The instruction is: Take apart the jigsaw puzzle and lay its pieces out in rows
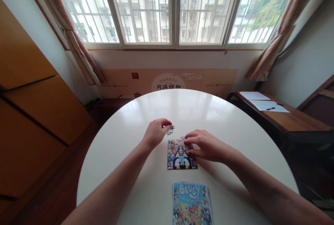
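A small jigsaw puzzle (181,160) with a blue cartoon dog's face lies on the white round table (109,169), mostly joined together. Just beyond its top edge is a little cluster of puzzle pieces (170,130). My left hand (156,133) is closed in a pinch at this cluster, with a puzzle piece at its fingertips. Over the puzzle's upper right side, my right hand (206,145) rests with fingers apart, touching the surface and hiding part of that corner. Another loose bit shows by its index finger.
Nearer to me lies a Bluey picture sheet or box lid (191,206). At the right stands a wooden desk (300,120) with papers (254,95) and a dark pen (270,109). A wooden cabinet (31,124) is at the left, and barred windows (148,9) are ahead.
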A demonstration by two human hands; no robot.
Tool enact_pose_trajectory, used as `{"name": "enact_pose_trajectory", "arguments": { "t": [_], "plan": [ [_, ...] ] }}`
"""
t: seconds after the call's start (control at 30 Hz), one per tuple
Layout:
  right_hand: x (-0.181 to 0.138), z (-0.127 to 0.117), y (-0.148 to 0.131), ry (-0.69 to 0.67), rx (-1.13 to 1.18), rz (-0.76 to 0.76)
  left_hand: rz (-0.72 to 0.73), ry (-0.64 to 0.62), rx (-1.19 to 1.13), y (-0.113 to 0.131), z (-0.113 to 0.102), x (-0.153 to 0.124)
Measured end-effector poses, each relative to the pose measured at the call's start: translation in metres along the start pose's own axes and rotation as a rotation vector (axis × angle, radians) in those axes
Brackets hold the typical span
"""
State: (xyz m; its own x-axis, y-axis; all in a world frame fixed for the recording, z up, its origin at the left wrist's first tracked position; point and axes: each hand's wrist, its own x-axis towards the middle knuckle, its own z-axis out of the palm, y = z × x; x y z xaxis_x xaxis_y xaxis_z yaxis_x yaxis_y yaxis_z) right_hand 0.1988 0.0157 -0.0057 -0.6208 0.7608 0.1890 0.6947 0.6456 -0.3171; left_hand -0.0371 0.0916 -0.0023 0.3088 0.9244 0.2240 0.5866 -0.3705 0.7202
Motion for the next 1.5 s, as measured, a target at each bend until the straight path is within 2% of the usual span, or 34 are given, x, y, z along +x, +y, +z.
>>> {"name": "enact_pose_trajectory", "arguments": {
  "t": [0.17,0.43,0.5,0.6,0.7,0.8,0.93,1.17,1.33,1.5],
  "plan": [
    [0.000,0.003,0.000,0.006,0.002,0.006,-0.145,0.107,0.037,-0.026,-0.024,0.012],
    [0.000,0.004,0.000,0.015,-0.039,0.039,-0.199,0.095,0.298,-0.030,-0.015,0.010],
    [-0.001,0.001,0.003,0.023,-0.039,0.044,-0.166,0.110,0.354,-0.025,-0.013,0.008],
    [-0.003,-0.005,0.008,0.040,-0.038,0.081,-0.021,0.106,0.418,-0.010,-0.005,0.001],
    [-0.004,-0.008,0.012,0.041,-0.027,0.120,0.144,0.032,0.450,0.008,0.011,-0.009],
    [-0.004,-0.008,0.011,0.029,-0.015,0.122,0.218,-0.066,0.501,0.020,0.027,-0.019],
    [-0.003,-0.006,0.007,0.005,-0.022,0.112,0.211,-0.138,0.542,0.025,0.035,-0.022],
    [0.000,-0.006,0.003,-0.016,-0.035,0.126,0.158,-0.133,0.442,0.022,0.037,-0.019],
    [-0.001,-0.005,0.003,-0.017,-0.032,0.123,0.177,-0.090,0.394,0.022,0.039,-0.020],
    [-0.001,-0.005,0.002,-0.028,-0.041,0.141,0.154,-0.105,0.289,0.025,0.039,-0.019]
  ]
}}
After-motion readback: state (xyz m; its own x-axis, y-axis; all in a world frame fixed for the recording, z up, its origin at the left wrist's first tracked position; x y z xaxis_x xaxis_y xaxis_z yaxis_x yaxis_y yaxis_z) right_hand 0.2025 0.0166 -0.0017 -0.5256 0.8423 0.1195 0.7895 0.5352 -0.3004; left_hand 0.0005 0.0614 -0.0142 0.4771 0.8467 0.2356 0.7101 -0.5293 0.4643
